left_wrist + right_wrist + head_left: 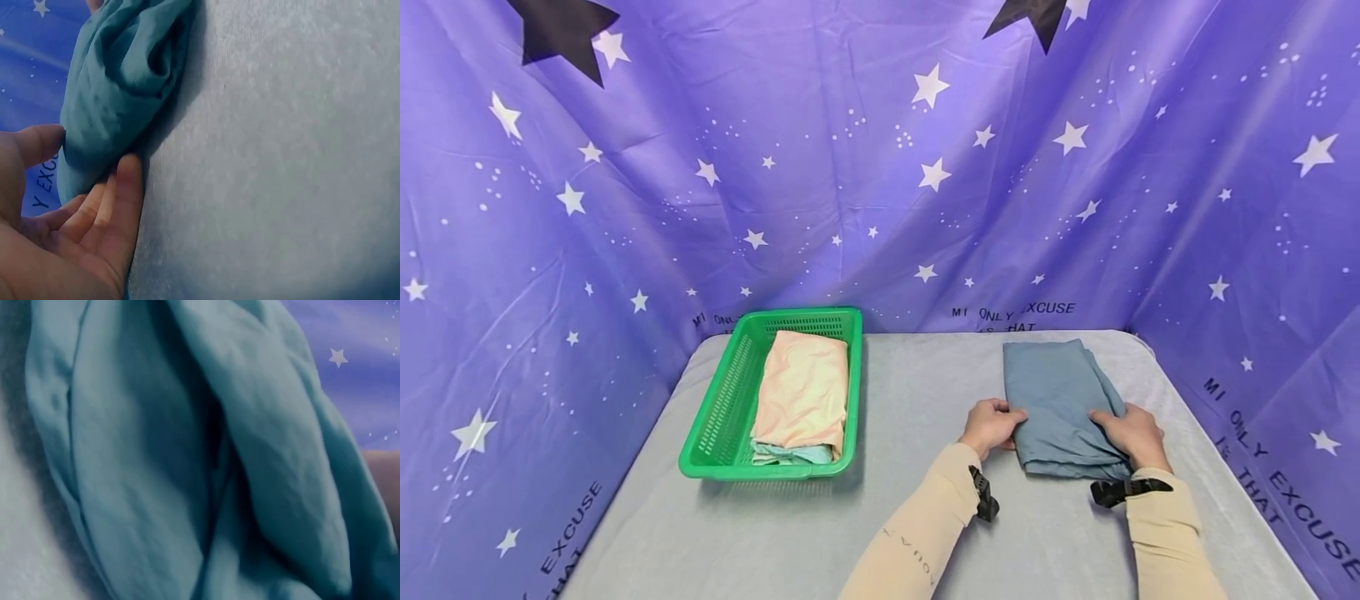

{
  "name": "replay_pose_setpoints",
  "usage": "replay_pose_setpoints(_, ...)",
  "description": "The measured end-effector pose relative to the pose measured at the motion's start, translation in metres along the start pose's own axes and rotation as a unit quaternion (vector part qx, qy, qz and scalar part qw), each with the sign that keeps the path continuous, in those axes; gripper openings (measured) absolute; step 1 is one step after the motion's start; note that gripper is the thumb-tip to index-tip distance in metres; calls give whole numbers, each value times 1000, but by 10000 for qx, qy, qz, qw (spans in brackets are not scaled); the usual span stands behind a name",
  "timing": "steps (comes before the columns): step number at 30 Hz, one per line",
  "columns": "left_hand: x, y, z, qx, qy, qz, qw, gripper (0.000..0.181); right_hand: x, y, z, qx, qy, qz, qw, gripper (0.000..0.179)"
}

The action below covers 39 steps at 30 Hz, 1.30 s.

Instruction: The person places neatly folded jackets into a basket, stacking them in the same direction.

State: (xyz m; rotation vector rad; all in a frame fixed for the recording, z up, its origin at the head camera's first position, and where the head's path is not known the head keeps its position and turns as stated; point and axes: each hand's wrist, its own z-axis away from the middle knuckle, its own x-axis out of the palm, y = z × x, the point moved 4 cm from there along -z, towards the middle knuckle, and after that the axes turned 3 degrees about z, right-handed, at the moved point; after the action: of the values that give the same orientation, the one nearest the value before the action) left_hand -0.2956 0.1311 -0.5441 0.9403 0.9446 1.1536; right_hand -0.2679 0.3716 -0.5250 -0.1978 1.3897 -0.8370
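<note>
A folded blue-grey cloth (pixel 1060 400) lies on the right side of the table, its layered folds facing the near edge. My left hand (pixel 992 427) pinches its left edge, thumb on top. In the left wrist view, the fingers (pixel 128 194) reach under the cloth (pixel 109 119). At the opposite edge, my right hand (pixel 1135 433) grips the cloth with the thumb over the top and the other fingers mostly hidden. Loose folds of the cloth (pixel 150 462) fill most of the right wrist view.
To the left stands a green plastic basket (pixel 707 462) holding a folded pale pink cloth (pixel 805 387) on top of a light teal one (pixel 797 454). A grey cover (pixel 917 400) lies over the table. Purple star-printed curtains (pixel 850 167) enclose the back and sides.
</note>
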Motion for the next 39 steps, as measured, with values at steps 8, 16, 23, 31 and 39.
replay_pose_setpoints(8,6,2,0,4,4,148,9999,39,-1,-4,-1,-20,-169,-98,9998,77)
replay_pose_setpoints(16,10,-2,-5,-226,-606,766,9950,36,1,-4,0,-127,-230,-378,9989,71)
replay_pose_setpoints(23,8,2,-5,-78,-917,1392,9860,37,0,-9,6,-240,-162,-557,9980,73)
replay_pose_setpoints(31,1,5,-7,26,-1098,1676,9797,41,-3,-19,14,-363,74,-760,9964,65)
replay_pose_setpoints(39,-12,15,-5,148,-852,1629,9828,44,-4,-35,24,-645,323,-857,9937,62)
